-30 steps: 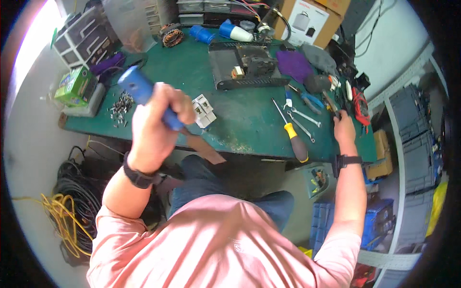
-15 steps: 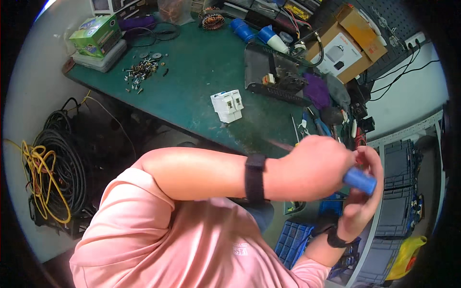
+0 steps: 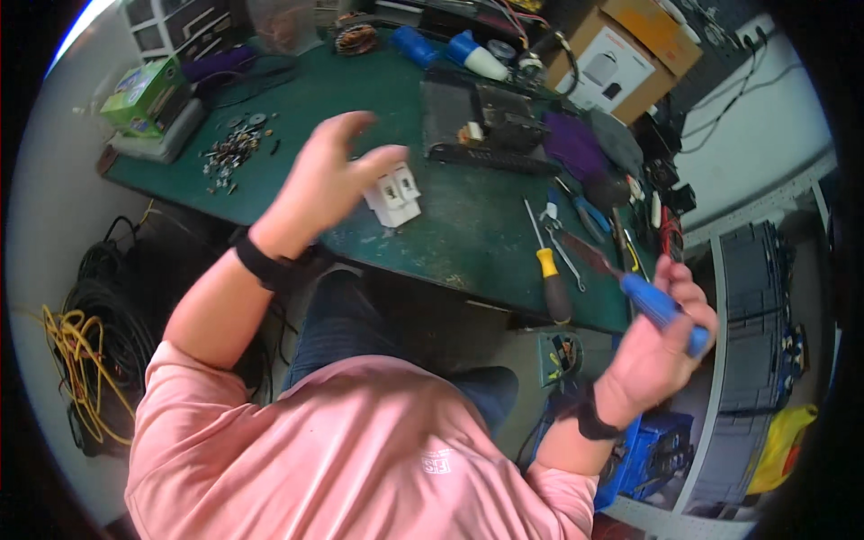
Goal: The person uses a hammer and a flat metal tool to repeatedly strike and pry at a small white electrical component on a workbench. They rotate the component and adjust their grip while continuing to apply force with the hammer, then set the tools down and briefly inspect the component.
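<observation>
My left hand is open over the bench, its thumb and fingers spread and slightly blurred. Just beyond the thumb stands a white, two-part circuit breaker, partly covered by that hand; I cannot tell whether they touch. At the right edge of the bench, my right hand is closed around a blue-handled tool. Its flat, rusty brown blade points away toward the far left. Below the blade lie a yellow-and-black screwdriver and a metal wrench.
Blue-handled pliers lie further back. A dark metal tray sits behind the breaker. Loose screws and washers are heaped at left, near a green box. Storage crates line the right side; coiled cables hang at left.
The blue-handled tool has passed from my left hand to my right. My left hand has swung across to the breaker and opened. The whole view has shifted slightly.
</observation>
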`<act>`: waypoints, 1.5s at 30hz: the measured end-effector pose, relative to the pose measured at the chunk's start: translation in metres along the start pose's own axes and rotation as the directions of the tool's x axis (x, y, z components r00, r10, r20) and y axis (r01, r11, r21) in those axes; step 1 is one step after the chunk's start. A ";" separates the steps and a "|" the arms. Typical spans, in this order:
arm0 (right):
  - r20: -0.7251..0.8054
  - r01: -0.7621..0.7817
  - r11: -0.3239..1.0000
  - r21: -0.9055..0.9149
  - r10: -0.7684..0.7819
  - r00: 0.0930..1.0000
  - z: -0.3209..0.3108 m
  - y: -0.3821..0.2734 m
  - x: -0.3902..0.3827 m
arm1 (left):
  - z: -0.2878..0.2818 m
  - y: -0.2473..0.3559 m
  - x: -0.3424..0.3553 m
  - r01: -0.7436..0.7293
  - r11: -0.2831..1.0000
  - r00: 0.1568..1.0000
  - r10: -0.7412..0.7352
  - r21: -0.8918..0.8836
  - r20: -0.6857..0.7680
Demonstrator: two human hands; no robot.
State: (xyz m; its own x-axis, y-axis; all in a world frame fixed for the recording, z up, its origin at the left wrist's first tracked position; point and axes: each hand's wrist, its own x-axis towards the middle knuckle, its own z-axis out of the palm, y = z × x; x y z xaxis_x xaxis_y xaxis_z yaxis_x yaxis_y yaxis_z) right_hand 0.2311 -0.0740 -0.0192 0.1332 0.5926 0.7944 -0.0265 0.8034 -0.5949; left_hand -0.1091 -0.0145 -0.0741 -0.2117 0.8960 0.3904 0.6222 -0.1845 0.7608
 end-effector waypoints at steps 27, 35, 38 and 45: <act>0.644 0.439 0.472 -0.765 0.526 0.556 -0.010 0.081 0.002 | 0.034 0.000 -0.046 -0.368 0.929 0.893 0.363 -0.033 0.267; 0.492 -0.186 0.803 -0.566 0.510 0.706 0.084 0.074 -0.050 | 0.046 0.002 -0.049 -0.349 0.935 0.902 0.355 -0.068 0.246; 0.442 -0.316 0.786 -0.532 0.576 0.688 0.099 0.091 -0.069 | 0.050 -0.002 -0.050 -0.229 0.968 0.939 0.247 -0.099 0.240; 0.448 -0.427 0.783 -0.452 0.614 0.650 0.113 0.096 -0.074 | 0.048 -0.007 -0.051 -0.052 0.995 0.949 0.077 -0.089 0.305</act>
State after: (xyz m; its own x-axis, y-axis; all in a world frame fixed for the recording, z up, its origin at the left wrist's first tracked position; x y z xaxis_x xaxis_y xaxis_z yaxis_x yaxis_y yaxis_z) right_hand 0.1066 -0.0343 -0.1211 -0.3738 0.9043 0.2062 0.3705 0.3494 -0.8606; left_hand -0.0665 -0.0401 -0.1240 0.0764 0.9595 0.2710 0.5631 -0.2659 0.7825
